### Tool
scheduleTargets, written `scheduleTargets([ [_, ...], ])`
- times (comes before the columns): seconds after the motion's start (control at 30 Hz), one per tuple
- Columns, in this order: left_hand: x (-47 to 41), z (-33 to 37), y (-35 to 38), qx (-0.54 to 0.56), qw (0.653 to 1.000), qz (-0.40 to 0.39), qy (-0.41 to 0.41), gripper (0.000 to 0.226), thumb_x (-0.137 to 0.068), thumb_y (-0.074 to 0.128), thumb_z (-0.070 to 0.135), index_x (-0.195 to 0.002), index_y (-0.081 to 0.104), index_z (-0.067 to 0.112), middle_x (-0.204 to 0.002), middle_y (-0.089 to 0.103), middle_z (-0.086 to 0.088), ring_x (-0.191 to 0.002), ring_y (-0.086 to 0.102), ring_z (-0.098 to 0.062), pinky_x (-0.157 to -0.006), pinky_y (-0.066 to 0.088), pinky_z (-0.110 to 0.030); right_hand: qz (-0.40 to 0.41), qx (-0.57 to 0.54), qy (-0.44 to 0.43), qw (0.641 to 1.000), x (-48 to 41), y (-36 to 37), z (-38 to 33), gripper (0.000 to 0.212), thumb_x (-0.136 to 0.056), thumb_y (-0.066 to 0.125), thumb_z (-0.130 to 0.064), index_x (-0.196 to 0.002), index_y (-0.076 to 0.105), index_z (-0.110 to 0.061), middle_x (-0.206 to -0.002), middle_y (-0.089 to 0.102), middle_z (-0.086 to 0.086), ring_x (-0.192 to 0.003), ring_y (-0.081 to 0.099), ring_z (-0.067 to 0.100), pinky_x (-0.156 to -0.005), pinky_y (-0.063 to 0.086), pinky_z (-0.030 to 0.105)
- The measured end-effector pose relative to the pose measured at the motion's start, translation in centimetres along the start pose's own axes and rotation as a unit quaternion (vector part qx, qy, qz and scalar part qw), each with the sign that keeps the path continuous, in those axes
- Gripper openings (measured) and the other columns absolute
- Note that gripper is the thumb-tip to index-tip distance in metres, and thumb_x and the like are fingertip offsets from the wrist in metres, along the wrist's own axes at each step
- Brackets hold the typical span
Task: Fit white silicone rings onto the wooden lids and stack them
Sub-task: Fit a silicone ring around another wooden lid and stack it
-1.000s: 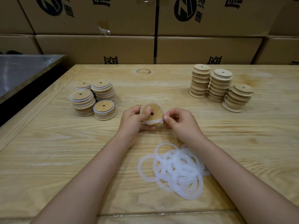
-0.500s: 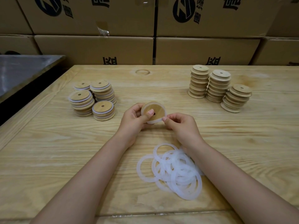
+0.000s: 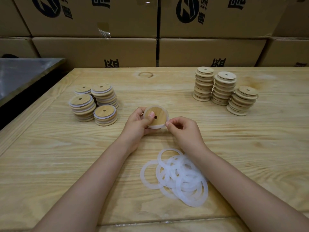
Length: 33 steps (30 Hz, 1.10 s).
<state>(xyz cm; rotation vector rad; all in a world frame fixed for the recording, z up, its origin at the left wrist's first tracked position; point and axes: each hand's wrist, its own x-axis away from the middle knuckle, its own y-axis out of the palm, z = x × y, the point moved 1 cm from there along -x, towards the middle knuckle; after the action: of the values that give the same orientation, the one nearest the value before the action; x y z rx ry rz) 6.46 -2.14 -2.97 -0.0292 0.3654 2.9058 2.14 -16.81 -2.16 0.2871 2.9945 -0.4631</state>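
My left hand (image 3: 136, 124) grips a round wooden lid (image 3: 158, 113) with a small centre hole, thumb lying across its face. A white silicone ring (image 3: 154, 126) sits around the lid's edge. At the lid's right side my right hand (image 3: 183, 131) pinches that ring between thumb and forefinger. Both hands hover just above the wooden table (image 3: 50, 156). A loose heap of several white rings (image 3: 177, 176) lies on the table in front of my right forearm.
Several stacks of lids with white rings (image 3: 94, 102) stand at the left. Three taller stacks of plain wooden lids (image 3: 224, 89) stand at the back right. Cardboard boxes (image 3: 200, 49) wall off the far edge. A grey metal surface (image 3: 20, 76) lies beyond the left edge.
The lid has turned in my left hand and tilted its face more toward me. My right hand's pinch has shifted along the ring at the lid's lower right edge.
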Motion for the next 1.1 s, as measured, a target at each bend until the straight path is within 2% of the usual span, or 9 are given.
scheduleTargets([
  [0.17,0.2,-0.1,0.6,0.027,1.0,-0.005,0.008,0.008,-0.095,0.05,0.009,-0.101,0.05,0.014,-0.097,0.063,-0.01,-0.093,0.062,-0.023,-0.08,0.056,-0.034,0.01,-0.061,0.024,0.998,0.2,0.5,0.2,0.007,-0.086,0.067,-0.019,-0.079,0.065,-0.016,-0.078,0.064,-0.008,-0.076,0.059,0.005,-0.07,0.044,0.017],
  [0.33,0.4,0.0,0.9,0.029,0.999,-0.008,0.012,0.012,-0.095,0.049,0.006,-0.105,0.048,0.013,-0.096,0.062,-0.009,-0.095,0.06,-0.024,-0.088,0.052,-0.04,0.019,-0.023,0.036,0.999,0.0,0.4,0.2,0.01,-0.087,0.065,-0.02,-0.08,0.067,-0.014,-0.075,0.064,-0.007,-0.072,0.059,0.005,-0.066,0.043,0.017],
  [0.6,0.3,0.2,0.3,0.069,0.997,0.032,0.003,0.005,-0.093,0.053,0.006,-0.096,0.053,0.01,-0.086,0.067,-0.008,-0.078,0.067,-0.021,-0.068,0.06,-0.035,-0.007,0.044,0.012,0.999,-0.2,0.3,-0.3,0.011,-0.089,0.062,-0.023,-0.082,0.065,-0.016,-0.07,0.06,-0.008,-0.064,0.053,0.004,-0.061,0.042,0.016],
  [0.7,0.1,0.3,0.1,0.085,0.996,0.025,-0.019,0.01,-0.093,0.052,0.007,-0.102,0.054,0.005,-0.089,0.067,-0.011,-0.076,0.069,-0.022,-0.068,0.06,-0.035,-0.005,0.064,-0.012,0.998,0.0,0.3,-0.4,0.011,-0.089,0.063,-0.024,-0.079,0.064,-0.02,-0.071,0.061,-0.009,-0.065,0.054,0.002,-0.061,0.041,0.013],
  [0.77,0.1,0.3,0.2,0.083,0.996,0.014,-0.032,0.018,-0.094,0.05,0.008,-0.111,0.051,0.002,-0.094,0.066,-0.013,-0.082,0.068,-0.024,-0.074,0.059,-0.036,0.002,0.033,-0.01,0.999,0.1,0.3,-0.2,0.012,-0.088,0.065,-0.024,-0.077,0.065,-0.02,-0.071,0.062,-0.009,-0.067,0.055,0.002,-0.063,0.042,0.014],
  [0.87,0.2,0.3,0.6,0.101,0.994,-0.003,-0.039,0.014,-0.095,0.048,0.007,-0.108,0.05,0.007,-0.097,0.065,-0.012,-0.088,0.065,-0.025,-0.08,0.055,-0.034,0.021,-0.04,0.013,0.999,0.1,0.2,0.1,0.013,-0.088,0.065,-0.021,-0.075,0.066,-0.02,-0.067,0.061,-0.013,-0.064,0.055,-0.003,-0.066,0.042,0.016],
  [0.97,0.3,0.3,0.9,0.089,0.996,-0.004,-0.028,0.011,-0.096,0.047,0.01,-0.106,0.05,0.011,-0.093,0.065,-0.007,-0.085,0.062,-0.017,-0.075,0.051,-0.025,0.028,-0.086,0.026,0.996,0.0,0.2,0.2,0.017,-0.088,0.065,-0.019,-0.072,0.066,-0.023,-0.056,0.059,-0.019,-0.056,0.053,-0.01,-0.061,0.04,0.01],
  [1.03,0.3,0.3,1.1,0.079,0.997,-0.003,-0.022,0.009,-0.096,0.047,0.012,-0.105,0.05,0.014,-0.086,0.065,-0.001,-0.077,0.06,-0.01,-0.065,0.046,-0.019,0.015,-0.101,0.029,0.994,0.1,0.3,0.2,0.017,-0.088,0.066,-0.02,-0.07,0.066,-0.022,-0.054,0.059,-0.021,-0.054,0.052,-0.01,-0.057,0.04,0.006],
  [1.1,0.4,0.3,1.2,0.091,0.995,-0.008,-0.027,0.013,-0.096,0.046,0.012,-0.109,0.047,0.013,-0.087,0.064,-0.002,-0.076,0.06,-0.01,-0.068,0.044,-0.021,0.001,-0.107,0.03,0.994,0.2,0.4,0.2,0.018,-0.087,0.067,-0.021,-0.069,0.066,-0.021,-0.052,0.058,-0.022,-0.053,0.051,-0.009,-0.056,0.039,0.006],
])
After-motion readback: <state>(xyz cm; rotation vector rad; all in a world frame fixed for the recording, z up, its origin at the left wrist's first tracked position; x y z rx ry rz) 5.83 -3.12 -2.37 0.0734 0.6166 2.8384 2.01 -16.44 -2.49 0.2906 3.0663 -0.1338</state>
